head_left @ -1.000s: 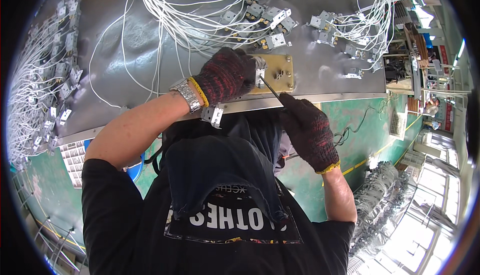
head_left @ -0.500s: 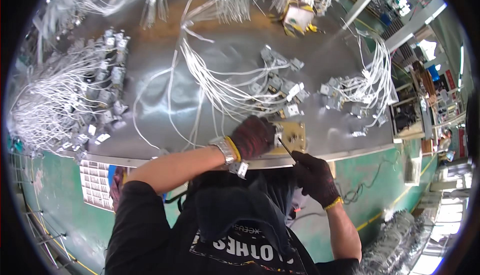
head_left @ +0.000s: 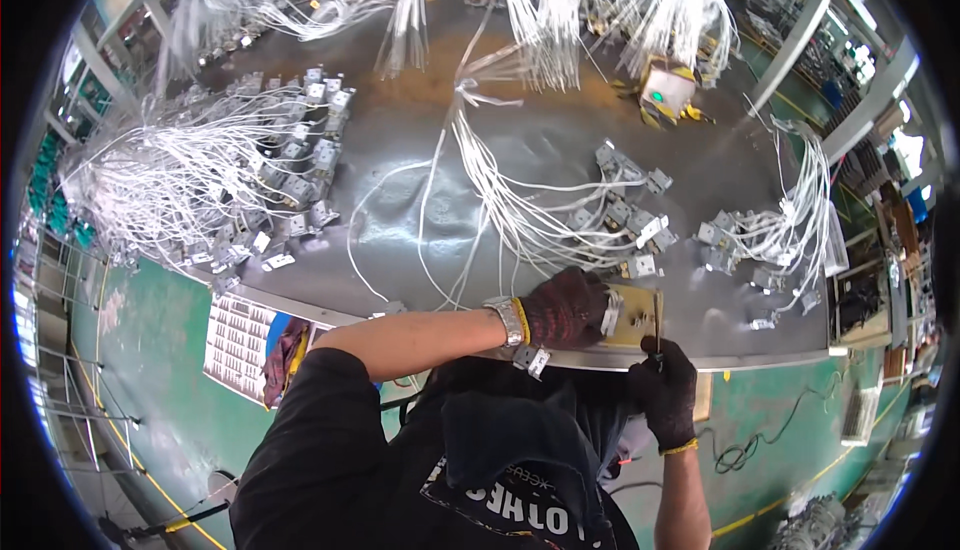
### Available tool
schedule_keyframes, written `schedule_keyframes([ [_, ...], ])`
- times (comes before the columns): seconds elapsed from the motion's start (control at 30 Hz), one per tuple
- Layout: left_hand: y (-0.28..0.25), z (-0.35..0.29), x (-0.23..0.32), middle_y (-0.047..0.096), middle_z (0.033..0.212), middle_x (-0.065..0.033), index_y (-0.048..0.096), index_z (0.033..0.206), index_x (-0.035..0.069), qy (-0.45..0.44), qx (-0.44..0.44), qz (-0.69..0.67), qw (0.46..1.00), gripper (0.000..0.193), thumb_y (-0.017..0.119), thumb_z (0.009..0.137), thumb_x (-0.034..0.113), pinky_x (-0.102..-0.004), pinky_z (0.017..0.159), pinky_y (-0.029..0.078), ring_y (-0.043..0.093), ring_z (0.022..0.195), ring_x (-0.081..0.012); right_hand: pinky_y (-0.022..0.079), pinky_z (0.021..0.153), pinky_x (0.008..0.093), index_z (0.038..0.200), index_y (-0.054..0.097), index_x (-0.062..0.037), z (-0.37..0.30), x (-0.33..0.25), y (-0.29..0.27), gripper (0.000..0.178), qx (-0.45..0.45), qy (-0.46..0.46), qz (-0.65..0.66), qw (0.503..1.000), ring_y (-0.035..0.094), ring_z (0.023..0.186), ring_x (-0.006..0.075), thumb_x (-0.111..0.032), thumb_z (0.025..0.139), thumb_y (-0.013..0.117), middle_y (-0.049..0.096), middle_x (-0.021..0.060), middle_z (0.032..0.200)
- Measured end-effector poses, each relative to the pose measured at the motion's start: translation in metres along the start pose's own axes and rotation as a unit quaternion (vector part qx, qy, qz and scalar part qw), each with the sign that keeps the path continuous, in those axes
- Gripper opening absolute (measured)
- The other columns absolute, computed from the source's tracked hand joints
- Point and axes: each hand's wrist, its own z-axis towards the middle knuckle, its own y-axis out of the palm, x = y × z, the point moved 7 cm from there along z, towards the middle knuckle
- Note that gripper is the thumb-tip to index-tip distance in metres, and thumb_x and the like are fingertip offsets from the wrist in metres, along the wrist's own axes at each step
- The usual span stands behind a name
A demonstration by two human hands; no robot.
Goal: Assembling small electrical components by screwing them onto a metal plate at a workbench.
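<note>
A broad grey sheet-metal table (head_left: 390,220) spans the middle of the frame, its surface reflecting patches of light. Below it spreads a scuffed green-painted floor (head_left: 160,325), crossed at lower right by a straight yellow floor line (head_left: 738,523). Thin grey metal rails (head_left: 85,405) stand at lower left. Pale slanting posts (head_left: 792,51) rise at upper right, where bright white glare (head_left: 908,140) shows beyond them, near brown wooden boards (head_left: 900,235) at the right.

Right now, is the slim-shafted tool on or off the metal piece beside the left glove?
Off: the tool, in the right hand, lies over the plate, apart from the metal piece.
</note>
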Motion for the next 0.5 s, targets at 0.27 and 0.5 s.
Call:
schedule_keyframes([
  [0.27, -0.031, -0.016, 0.016, 0.07, 0.109, -0.0188, 0.069, 0.109, 0.002, 0.048, -0.072, 0.009, 0.996, 0.078, 0.07, 0.077, 0.073, -0.0456, 0.099, 0.047, 0.065, 0.11, -0.0397, 0.048, 0.042, 0.0289, 0.125, 0.056, -0.0016, 0.054, 0.027, 0.014, 0.032, 0.11, 0.027, 0.137, 0.984, 0.056, 0.054, 0.0123, -0.007, 0.094, 0.064, 0.056, 0.0034, 0.074],
  [0.5, -0.025, -0.033, 0.02, 0.069, 0.102, -0.0188, 0.068, 0.104, 0.007, -0.004, -0.274, -0.083, 0.958, 0.049, 0.077, 0.078, 0.047, -0.0486, 0.081, 0.054, 0.067, 0.092, -0.0402, 0.048, 0.042, 0.03, 0.13, 0.058, -0.0095, 0.099, 0.039, 0.024, 0.035, 0.088, 0.043, 0.155, 0.983, 0.058, 0.056, 0.014, -0.003, 0.096, 0.06, 0.057, 0.0022, 0.078],
])
